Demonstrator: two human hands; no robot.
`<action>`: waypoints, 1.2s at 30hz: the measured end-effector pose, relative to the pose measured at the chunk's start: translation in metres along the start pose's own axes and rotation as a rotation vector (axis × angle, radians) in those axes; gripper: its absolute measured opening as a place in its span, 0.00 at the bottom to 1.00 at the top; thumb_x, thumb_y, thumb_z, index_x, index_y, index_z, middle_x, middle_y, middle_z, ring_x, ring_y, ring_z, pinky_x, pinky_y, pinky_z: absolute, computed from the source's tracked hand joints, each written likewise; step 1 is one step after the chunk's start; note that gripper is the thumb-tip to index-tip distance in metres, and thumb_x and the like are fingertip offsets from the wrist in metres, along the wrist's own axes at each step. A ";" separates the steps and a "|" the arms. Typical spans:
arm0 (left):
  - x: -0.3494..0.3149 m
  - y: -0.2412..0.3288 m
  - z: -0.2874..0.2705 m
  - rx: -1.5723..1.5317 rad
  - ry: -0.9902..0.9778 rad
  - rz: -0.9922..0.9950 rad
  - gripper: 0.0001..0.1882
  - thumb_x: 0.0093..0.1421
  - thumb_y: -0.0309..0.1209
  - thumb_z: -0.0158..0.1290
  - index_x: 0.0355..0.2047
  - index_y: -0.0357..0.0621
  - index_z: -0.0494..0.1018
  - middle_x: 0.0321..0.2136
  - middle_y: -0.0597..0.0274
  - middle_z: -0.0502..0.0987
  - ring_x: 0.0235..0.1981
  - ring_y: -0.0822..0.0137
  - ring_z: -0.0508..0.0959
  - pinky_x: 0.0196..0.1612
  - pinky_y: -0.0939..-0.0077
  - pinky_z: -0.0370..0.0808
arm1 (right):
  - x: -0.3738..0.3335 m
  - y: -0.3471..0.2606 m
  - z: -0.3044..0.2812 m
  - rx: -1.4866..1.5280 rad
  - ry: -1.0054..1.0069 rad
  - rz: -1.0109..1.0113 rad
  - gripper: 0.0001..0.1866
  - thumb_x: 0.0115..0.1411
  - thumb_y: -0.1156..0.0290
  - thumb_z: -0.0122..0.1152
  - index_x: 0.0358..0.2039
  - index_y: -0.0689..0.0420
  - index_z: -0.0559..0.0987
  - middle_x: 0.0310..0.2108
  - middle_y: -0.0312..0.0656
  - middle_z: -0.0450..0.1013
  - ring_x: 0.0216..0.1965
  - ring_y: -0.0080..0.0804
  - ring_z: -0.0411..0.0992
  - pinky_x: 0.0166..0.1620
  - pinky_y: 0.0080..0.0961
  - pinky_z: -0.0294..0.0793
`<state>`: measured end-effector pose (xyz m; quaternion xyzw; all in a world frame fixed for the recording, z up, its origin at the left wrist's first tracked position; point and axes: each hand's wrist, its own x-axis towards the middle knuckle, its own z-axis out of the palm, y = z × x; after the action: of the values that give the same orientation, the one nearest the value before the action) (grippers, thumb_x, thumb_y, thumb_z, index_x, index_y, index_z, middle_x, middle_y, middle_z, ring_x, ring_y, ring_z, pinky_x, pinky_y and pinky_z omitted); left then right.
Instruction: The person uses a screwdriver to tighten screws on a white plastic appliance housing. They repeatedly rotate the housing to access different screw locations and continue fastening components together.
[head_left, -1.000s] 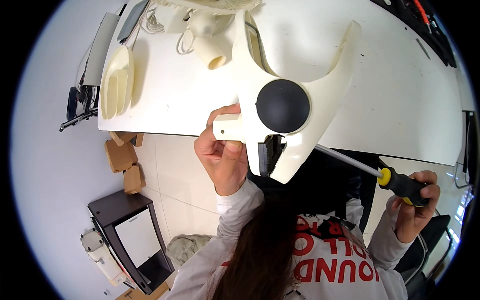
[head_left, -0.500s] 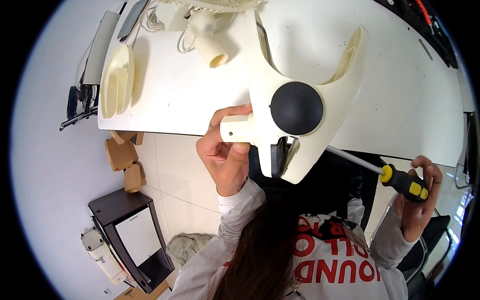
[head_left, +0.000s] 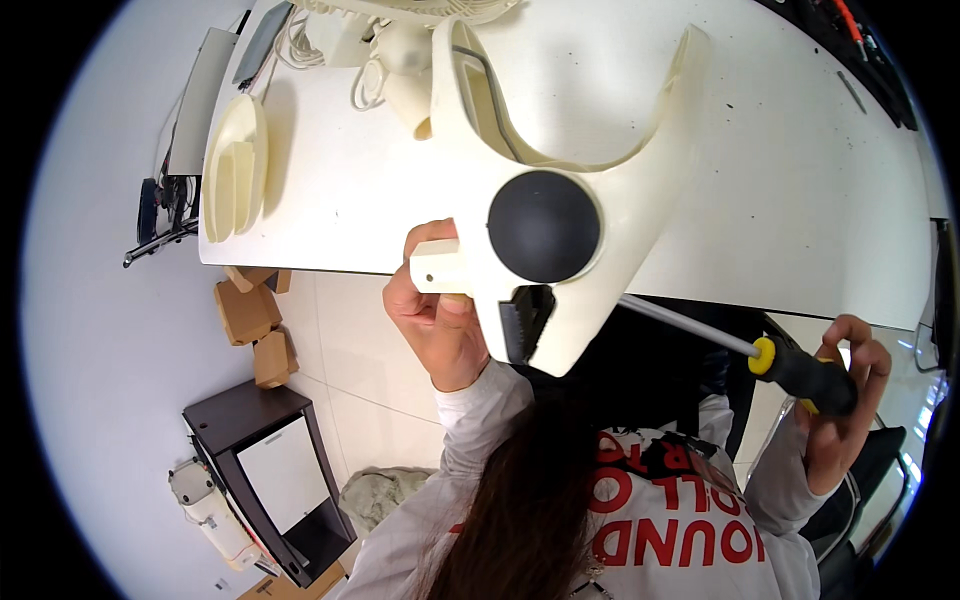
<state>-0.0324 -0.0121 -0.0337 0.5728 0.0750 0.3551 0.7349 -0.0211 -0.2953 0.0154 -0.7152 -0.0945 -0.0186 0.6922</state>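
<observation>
In my left hand [head_left: 445,350] is a forked, cream plastic housing [head_left: 625,215], gripped around the short stub on its left side. Its two curved arms point away from me over the table. A round black cap [head_left: 545,227] sits at the middle of the housing, and a black, slotted piece [head_left: 527,325] fills a gap below it. My right hand [head_left: 835,425] holds a screwdriver [head_left: 795,372] by its black and yellow handle, with some fingers raised. The metal shaft slants up leftward and passes behind the housing, so its tip is hidden.
A white table [head_left: 360,205] spans the far side. On it lie an oval cream shell [head_left: 235,170] at left and cream fan-like parts [head_left: 400,50] with a coiled cable. Dark trays with tools [head_left: 850,40] lie far right. A dark cabinet [head_left: 250,410] stands lower left.
The housing has shifted left and slightly tilted in my left hand, showing more of its fork's inside. The screwdriver handle has turned in my right hand, its yellow patches now mostly out of sight.
</observation>
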 end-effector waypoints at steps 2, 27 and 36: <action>0.002 -0.004 -0.004 0.054 0.042 0.035 0.24 0.47 0.44 0.59 0.30 0.31 0.72 0.36 0.56 0.72 0.32 0.69 0.72 0.35 0.78 0.68 | -0.001 0.002 -0.001 -0.057 -0.039 -0.047 0.23 0.49 0.58 0.58 0.41 0.56 0.64 0.31 0.43 0.65 0.23 0.20 0.64 0.26 0.11 0.65; 0.025 0.045 -0.073 -0.378 -0.443 0.071 0.09 0.51 0.31 0.54 0.33 0.45 0.72 0.37 0.56 0.71 0.38 0.57 0.74 0.32 0.70 0.77 | -0.044 0.017 0.028 -0.046 -0.453 0.063 0.26 0.42 0.68 0.64 0.41 0.53 0.63 0.37 0.47 0.61 0.32 0.30 0.69 0.33 0.16 0.71; 0.049 0.044 -0.080 -0.709 -0.982 -0.209 0.13 0.52 0.28 0.53 0.40 0.51 0.72 0.41 0.53 0.70 0.42 0.56 0.73 0.33 0.70 0.78 | -0.051 0.022 0.021 -0.138 -0.547 -0.015 0.26 0.41 0.68 0.68 0.40 0.53 0.66 0.35 0.47 0.64 0.32 0.32 0.71 0.33 0.16 0.72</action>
<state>-0.0571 0.0849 -0.0064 0.3799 -0.3392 -0.0207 0.8603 -0.0697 -0.2808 -0.0156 -0.7383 -0.2815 0.1635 0.5907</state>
